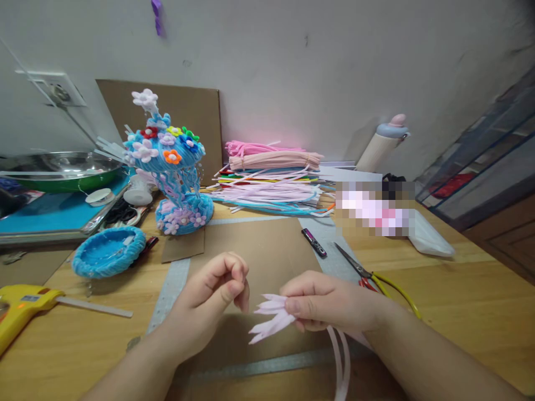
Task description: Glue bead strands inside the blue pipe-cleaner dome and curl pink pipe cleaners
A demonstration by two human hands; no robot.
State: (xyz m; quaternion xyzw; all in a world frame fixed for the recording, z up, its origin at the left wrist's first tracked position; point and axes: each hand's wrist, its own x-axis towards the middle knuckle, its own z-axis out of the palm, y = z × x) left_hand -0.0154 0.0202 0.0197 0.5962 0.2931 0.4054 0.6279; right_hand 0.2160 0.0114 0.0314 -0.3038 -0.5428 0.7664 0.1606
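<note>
My right hand [324,303] pinches a pale pink pipe-cleaner piece [270,317] folded into several pointed petal loops that fan out to the left. Its loose tails [340,356] hang down toward the lower edge. My left hand [217,292] hovers just left of the petals with fingers curled and thumb against the fingertips, holding nothing that I can see. Both hands are above a brown cardboard sheet [259,245] on the wooden table.
A blue pipe-cleaner sculpture with flowers [173,167] and a blue woven dish [108,252] stand at the left. A yellow glue gun [20,306] lies at the near left. Scissors [371,273], a small clipper [314,243] and a pipe-cleaner pile [271,178] lie beyond.
</note>
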